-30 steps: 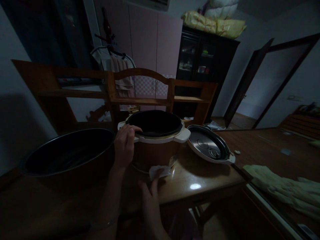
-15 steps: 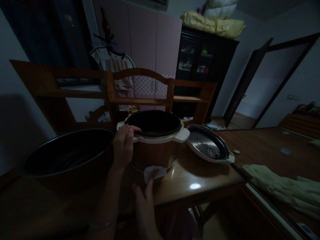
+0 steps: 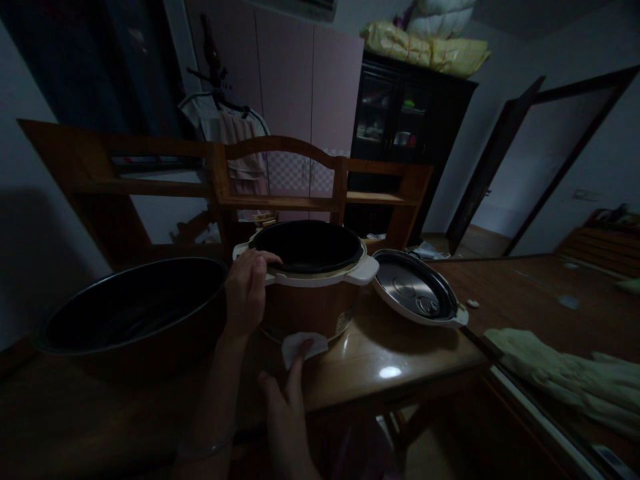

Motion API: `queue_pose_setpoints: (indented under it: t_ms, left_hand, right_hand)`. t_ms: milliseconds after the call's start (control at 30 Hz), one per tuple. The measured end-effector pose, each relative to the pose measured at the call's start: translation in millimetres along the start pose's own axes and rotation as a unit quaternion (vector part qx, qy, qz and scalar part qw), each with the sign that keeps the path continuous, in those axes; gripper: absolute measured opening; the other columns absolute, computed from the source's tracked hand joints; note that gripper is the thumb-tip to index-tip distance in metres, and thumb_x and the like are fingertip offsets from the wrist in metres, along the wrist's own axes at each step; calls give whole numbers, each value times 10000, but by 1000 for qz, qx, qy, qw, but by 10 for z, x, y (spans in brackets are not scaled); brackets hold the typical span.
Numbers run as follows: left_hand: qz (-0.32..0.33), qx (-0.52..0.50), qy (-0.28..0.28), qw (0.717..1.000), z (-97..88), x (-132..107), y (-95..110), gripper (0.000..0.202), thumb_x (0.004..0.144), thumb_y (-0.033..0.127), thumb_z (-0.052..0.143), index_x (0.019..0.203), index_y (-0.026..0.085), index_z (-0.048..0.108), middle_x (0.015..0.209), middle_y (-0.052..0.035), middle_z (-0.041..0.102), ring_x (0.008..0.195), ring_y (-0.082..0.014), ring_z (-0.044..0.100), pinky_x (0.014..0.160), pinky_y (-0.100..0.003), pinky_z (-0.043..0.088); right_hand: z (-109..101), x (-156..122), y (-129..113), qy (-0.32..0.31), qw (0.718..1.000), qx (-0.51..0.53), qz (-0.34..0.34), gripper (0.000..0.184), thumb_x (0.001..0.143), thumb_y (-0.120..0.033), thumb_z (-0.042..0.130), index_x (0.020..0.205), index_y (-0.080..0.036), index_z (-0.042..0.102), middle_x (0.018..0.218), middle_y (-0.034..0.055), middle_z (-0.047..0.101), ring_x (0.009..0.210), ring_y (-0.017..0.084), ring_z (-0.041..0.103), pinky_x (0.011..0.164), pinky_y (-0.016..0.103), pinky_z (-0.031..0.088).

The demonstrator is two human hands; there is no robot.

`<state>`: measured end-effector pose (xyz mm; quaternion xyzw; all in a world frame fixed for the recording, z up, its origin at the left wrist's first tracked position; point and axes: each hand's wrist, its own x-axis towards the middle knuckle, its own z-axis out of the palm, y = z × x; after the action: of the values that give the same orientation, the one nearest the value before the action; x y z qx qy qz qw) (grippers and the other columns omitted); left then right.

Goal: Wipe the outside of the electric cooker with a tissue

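Observation:
An orange-brown rice cooker (image 3: 310, 307) with a white rim and a dark inner pot stands open on the wooden table (image 3: 400, 360). My left hand (image 3: 246, 290) grips its rim on the left side, fingers curled over the edge. My right hand (image 3: 285, 407) presses a small white cloth (image 3: 303, 345) with stretched fingers against the cooker's lower front, where it meets the tabletop. The cooker's lid (image 3: 417, 290) lies upside down to its right.
A large dark metal basin (image 3: 135, 313) sits left of the cooker. Behind stand a wooden chair and shelf frame (image 3: 280, 173), a pink wardrobe, and a dark cabinet (image 3: 405, 127). Pale green gloves (image 3: 560, 373) lie at the right, by an open doorway.
My right hand has slid the white cloth leftward along the cooker's base. My left hand stays on the rim.

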<state>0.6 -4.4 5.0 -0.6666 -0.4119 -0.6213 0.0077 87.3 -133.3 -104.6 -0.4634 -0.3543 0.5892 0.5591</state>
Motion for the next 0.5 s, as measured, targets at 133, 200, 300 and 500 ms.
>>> queue_pose_setpoints:
  t_ms: [133,200,300,500]
  left_hand:
    - [6,-7,-2,1000,-1,0,-3,435,1053,361,288,928,231,684,1035,-42,693,1062,-208,609,1067,-372,398]
    - [7,-9,0,1000,2,-2,-9,430,1054,359,292,935,231,685,1043,-43,693,1072,-208,608,1066,-376,398]
    - [9,-4,7,1000,6,-6,-19,427,1054,357,296,935,231,686,1046,-43,699,1099,-209,603,1094,-380,385]
    - [10,2,7,1000,6,-6,-30,428,1055,352,295,945,235,691,1074,-33,708,1115,-201,609,1111,-369,378]
  right_hand:
    - [12,-26,-14,-19,1000,25,0,1006,864,-366,625,1630,-147,9,1680,73,195,1562,236,159,1264,418,140]
    - [28,-68,-31,-36,999,34,14,1016,858,-362,625,1628,-137,1,1682,63,183,1563,228,154,1262,401,161]
    - [61,-196,-102,-63,996,56,29,1034,857,-349,630,1625,-164,-38,1673,48,213,1538,222,251,1239,389,252]
    - [-19,-272,-407,34,996,0,-80,1021,877,-437,676,1628,-230,17,1679,25,177,1563,238,146,1253,439,215]
